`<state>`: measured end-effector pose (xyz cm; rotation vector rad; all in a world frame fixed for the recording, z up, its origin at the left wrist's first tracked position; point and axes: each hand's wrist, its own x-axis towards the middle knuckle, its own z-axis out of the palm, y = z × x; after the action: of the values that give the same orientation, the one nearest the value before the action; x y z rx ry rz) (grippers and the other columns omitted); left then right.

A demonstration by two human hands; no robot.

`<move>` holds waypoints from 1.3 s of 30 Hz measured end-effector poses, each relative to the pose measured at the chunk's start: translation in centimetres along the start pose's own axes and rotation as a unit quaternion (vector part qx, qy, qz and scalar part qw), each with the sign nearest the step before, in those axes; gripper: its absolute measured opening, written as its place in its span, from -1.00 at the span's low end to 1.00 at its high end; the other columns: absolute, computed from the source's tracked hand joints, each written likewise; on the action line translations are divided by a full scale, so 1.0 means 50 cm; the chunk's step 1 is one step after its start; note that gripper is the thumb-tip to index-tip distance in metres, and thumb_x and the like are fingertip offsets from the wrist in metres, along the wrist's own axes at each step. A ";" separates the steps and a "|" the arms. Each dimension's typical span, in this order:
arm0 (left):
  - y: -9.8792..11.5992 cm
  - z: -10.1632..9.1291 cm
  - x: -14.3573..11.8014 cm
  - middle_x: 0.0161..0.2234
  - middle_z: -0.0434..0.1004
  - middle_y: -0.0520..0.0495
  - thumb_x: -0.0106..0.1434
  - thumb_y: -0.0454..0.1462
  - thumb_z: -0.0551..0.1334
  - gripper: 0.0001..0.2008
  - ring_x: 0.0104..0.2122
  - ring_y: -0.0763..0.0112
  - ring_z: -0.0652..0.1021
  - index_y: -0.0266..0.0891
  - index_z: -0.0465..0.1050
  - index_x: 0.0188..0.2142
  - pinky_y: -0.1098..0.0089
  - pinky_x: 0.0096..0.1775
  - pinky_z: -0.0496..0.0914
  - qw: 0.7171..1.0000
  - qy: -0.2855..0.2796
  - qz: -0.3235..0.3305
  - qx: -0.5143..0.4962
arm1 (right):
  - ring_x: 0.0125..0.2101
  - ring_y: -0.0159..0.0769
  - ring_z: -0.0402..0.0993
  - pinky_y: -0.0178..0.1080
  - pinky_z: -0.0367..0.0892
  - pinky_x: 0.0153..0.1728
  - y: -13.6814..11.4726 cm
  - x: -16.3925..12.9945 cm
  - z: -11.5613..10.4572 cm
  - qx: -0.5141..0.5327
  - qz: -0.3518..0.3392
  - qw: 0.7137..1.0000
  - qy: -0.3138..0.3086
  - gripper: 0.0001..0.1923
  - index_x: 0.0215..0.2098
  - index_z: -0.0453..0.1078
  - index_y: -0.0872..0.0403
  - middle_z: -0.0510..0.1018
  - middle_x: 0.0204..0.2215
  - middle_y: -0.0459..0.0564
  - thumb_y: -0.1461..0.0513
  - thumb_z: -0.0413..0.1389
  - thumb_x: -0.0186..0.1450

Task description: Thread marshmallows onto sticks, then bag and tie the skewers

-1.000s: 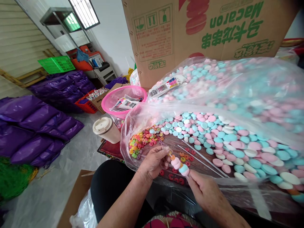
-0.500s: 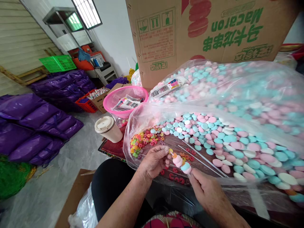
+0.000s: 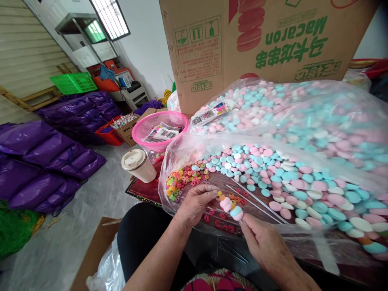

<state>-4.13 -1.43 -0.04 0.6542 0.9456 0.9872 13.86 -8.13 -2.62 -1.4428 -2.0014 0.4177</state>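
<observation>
Barely shifted, pink, white and blue discs fill the skewer [image 3: 230, 206].

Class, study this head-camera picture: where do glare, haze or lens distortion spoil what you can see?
Head view: the ceiling light panel is blown out; the clear plastic bag hazes the pastel discs behind it; wide-angle bending curves the cardboard box and wall lines; the skewer between left hand and right hand stays sharp.

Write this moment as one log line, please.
left hand: fingertips at skewer top | right hand: holding candy skewer | loose ring candies nearby
</observation>
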 end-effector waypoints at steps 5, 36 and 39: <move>-0.026 0.013 0.002 -0.50 0.51 0.00 -0.08 -0.26 0.43 -0.73 -0.55 0.49 0.48 -0.31 0.48 -0.38 0.47 -0.52 0.36 0.996 -0.015 -0.062 -0.069 | -0.65 -0.39 0.30 -0.34 0.08 -0.57 -0.008 0.012 0.013 0.025 0.012 1.000 -0.001 -0.66 -0.55 0.25 0.07 0.41 -0.67 -0.09 0.24 -0.18 0.34; -0.025 0.137 0.066 -0.63 0.41 0.06 -0.10 -0.17 0.40 -0.69 -0.70 0.59 0.35 -0.30 0.47 -0.37 0.53 -0.62 0.20 0.996 -0.047 -0.071 0.032 | -0.39 -0.32 0.39 -0.30 0.30 -0.33 0.065 0.056 -0.091 0.256 0.182 0.945 0.087 -0.77 -0.34 0.44 0.08 0.52 -0.42 -0.06 0.10 0.06 0.23; -0.021 0.143 0.043 -0.62 0.44 0.04 -0.07 -0.16 0.40 -0.70 -0.66 0.56 0.40 -0.31 0.48 -0.38 0.52 -0.58 0.25 0.997 -0.054 -0.055 0.016 | -0.43 -0.31 0.40 -0.29 0.32 -0.39 0.029 0.070 -0.082 0.308 0.205 0.923 0.102 -0.76 -0.35 0.45 0.09 0.50 -0.49 -0.07 0.09 0.08 0.20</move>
<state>3.14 -0.29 1.59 0.6687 0.8946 0.8318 16.87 -4.78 0.66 -1.4031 -1.2270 0.9390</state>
